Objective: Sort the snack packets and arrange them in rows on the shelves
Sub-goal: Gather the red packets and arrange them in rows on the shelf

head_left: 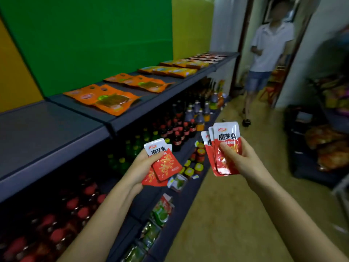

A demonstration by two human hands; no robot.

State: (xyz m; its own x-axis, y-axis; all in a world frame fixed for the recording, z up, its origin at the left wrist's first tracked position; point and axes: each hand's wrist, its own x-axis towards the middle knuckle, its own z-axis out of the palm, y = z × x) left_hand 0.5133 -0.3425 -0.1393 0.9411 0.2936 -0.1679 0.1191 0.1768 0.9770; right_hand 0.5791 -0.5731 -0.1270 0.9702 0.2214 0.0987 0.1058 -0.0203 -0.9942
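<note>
Head view: my left hand (143, 167) pinches a loose fan of red-and-white snack packets (162, 163), thumb pressed across their tops. My right hand (243, 157) clamps a tidier stack of the same packets (224, 148), thumb on the front, fingers behind. Both bunches hang in the air beside the top shelf (47, 125), whose near section lies bare. The orange packets (102, 98) sit farther along. My worry: the left fan is skewed, so one glossy packet could slide out and drop among the bottles (177, 129) below.

Both hands hold red packets beside the shelves.
Left hand (140, 167) grips a fanned few (164, 167); right hand (243, 157) grips a stack (225, 150); orange packets (105, 98) lie on top shelf (47, 127).
</note>
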